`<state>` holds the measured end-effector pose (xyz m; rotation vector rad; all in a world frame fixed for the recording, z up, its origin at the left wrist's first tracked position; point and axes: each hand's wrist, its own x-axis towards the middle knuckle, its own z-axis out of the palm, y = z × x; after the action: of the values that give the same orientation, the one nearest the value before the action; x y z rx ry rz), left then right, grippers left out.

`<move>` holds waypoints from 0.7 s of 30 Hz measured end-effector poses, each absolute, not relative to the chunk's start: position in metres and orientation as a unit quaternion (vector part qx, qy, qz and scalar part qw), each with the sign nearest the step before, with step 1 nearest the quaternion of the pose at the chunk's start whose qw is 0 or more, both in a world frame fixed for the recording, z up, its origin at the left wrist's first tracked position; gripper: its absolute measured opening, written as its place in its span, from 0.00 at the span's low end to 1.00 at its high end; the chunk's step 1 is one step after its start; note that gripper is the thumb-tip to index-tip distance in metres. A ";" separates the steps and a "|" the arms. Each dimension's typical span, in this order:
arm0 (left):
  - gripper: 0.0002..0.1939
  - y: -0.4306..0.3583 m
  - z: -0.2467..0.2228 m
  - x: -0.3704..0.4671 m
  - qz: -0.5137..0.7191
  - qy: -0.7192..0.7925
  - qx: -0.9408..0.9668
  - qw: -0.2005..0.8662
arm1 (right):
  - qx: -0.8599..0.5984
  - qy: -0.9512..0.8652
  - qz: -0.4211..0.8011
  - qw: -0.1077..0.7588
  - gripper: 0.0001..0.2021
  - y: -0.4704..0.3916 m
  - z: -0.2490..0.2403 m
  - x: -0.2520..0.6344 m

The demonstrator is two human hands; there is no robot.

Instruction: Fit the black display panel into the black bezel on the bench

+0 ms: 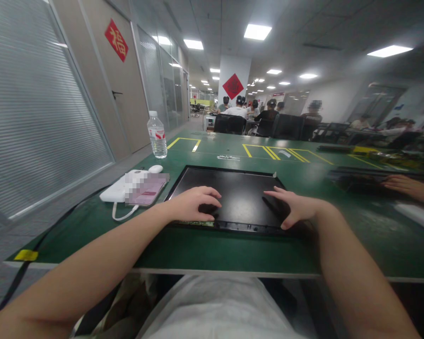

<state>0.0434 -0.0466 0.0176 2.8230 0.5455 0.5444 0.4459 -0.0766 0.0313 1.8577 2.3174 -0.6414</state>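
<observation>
A flat black screen panel (240, 188) lies on the green table in front of me, with a thin frame and a strip of small parts along its near edge. Over its left part is my left hand (196, 205), fingers apart and curved, thumb near the lower edge. My right hand (293, 207) is at the panel's right side, its fingers spread and thumb by the near right corner. Neither hand holds anything. Whether the fingertips touch the panel is hard to tell. A small pale tab (274, 174) sticks up at the far right corner.
Left of the panel are a phone (155, 190), a white device (118, 189) with a cable, and a water bottle (157, 135). Yellow tape (268, 153) marks the green table (233, 254). Another person's hand (403, 184) is at the right, by a dark panel.
</observation>
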 end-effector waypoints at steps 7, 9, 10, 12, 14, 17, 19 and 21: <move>0.18 -0.045 0.016 0.044 0.185 0.186 0.958 0.114 | 0.582 0.779 -0.225 0.062 0.69 -0.075 0.030 0.448; 0.18 -0.045 0.015 0.045 0.185 0.187 0.958 0.116 | 0.582 0.780 -0.222 0.054 0.69 -0.075 0.030 0.448; 0.18 -0.045 0.015 0.045 0.185 0.187 0.958 0.116 | 0.584 0.780 -0.219 0.050 0.69 -0.075 0.030 0.448; 0.17 -0.045 0.015 0.046 0.184 0.187 0.958 0.118 | 0.588 0.780 -0.213 0.041 0.68 -0.074 0.030 0.448; 0.16 -0.045 0.014 0.046 0.187 0.184 0.958 0.119 | 0.592 0.778 -0.206 0.034 0.68 -0.074 0.029 0.449; 0.15 -0.045 0.014 0.045 0.192 0.175 0.959 0.117 | 0.598 0.776 -0.198 0.030 0.68 -0.074 0.029 0.449; 0.15 -0.045 0.014 0.045 0.193 0.169 0.960 0.112 | 0.602 0.774 -0.194 0.032 0.68 -0.074 0.030 0.448; 0.14 -0.045 0.015 0.045 0.195 0.166 0.961 0.108 | 0.607 0.771 -0.191 0.034 0.69 -0.075 0.031 0.446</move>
<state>0.0453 -0.0455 0.0147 2.8275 0.4889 0.5726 0.4464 -0.0752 0.0308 1.8659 2.3704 -0.5886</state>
